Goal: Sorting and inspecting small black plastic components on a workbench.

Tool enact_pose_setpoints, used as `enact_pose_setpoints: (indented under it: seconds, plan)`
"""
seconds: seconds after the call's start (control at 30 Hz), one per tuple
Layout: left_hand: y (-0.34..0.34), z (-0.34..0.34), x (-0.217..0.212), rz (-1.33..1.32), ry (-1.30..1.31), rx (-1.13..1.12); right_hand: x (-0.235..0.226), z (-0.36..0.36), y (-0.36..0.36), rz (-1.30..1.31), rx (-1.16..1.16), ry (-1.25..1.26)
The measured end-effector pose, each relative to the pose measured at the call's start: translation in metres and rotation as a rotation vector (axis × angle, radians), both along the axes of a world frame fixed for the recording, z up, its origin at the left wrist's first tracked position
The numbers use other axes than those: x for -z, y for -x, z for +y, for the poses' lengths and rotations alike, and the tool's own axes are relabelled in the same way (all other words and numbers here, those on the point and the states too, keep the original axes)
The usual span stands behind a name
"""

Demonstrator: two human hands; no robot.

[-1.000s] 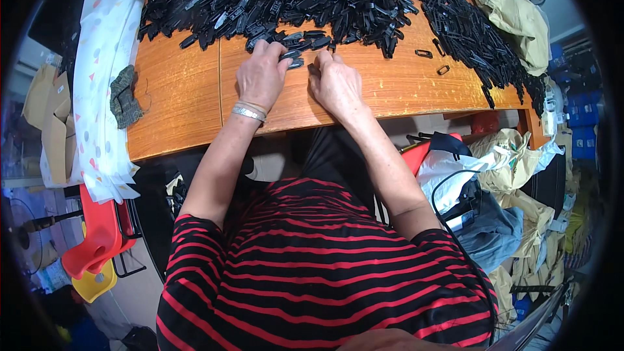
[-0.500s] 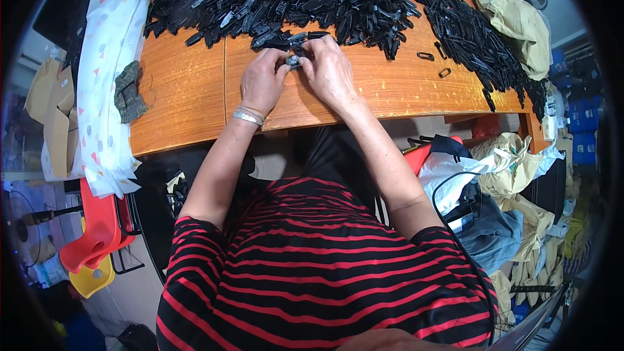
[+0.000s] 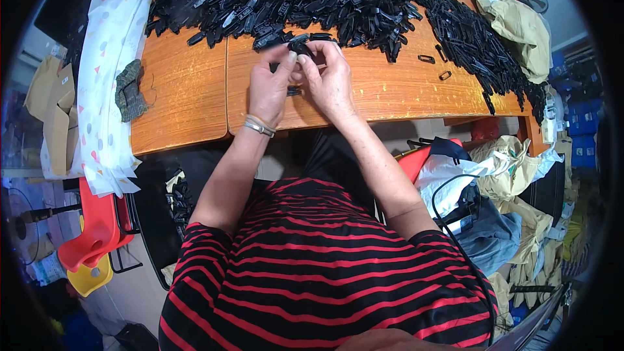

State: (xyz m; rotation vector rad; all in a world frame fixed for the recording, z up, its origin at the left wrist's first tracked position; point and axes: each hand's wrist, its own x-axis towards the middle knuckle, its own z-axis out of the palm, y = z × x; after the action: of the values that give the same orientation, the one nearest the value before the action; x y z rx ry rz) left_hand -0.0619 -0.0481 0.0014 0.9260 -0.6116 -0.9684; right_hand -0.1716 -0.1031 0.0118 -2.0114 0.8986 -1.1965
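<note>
Over the wooden table (image 3: 185,101), my left hand (image 3: 270,91) and my right hand (image 3: 330,84) meet with thumb tips together. Their fingers close around a small black plastic piece (image 3: 298,47), partly covered by the fingertips. The left fingers are slightly blurred. Below the thumbs, between the wrists, another small black piece (image 3: 294,91) lies on the tabletop. A few black parts (image 3: 268,40) sit just beyond my left fingers, at the edge of a large heap of black plastic pieces (image 3: 292,3).
A second pile of narrow black pieces (image 3: 481,52) spreads along the right, with loose black frames (image 3: 426,59) beside it. On the left are a dark knitted cloth (image 3: 130,91) and a patterned white sheet (image 3: 110,84). A tan bag (image 3: 513,29) stands far right; a red chair (image 3: 97,231) is lower left.
My hands have lifted and turned inward, the left shifting right. A black piece now shows between the fingers, and another has come into view on the table below them.
</note>
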Motion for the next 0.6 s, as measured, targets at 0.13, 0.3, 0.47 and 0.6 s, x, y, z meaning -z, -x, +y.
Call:
enact_pose_setpoints:
  seconds: [0.13, 0.3, 0.47, 0.6]
  plan:
    - [0.012, 0.007, -0.006, 0.087, 0.040, -0.016, 0.002, 0.012, 0.000, -0.145, 0.025, -0.105]
    - [-0.002, 0.013, 0.002, 0.109, 0.058, 0.011, -0.011, 0.025, 0.009, -0.275, -0.111, -0.269]
    - [0.001, 0.018, -0.003, 0.067, 0.042, -0.015, -0.021, 0.034, 0.012, -0.265, -0.144, -0.324]
    - [-0.008, 0.021, 0.000, 0.083, 0.057, 0.047, -0.024, 0.037, 0.014, -0.249, -0.177, -0.397]
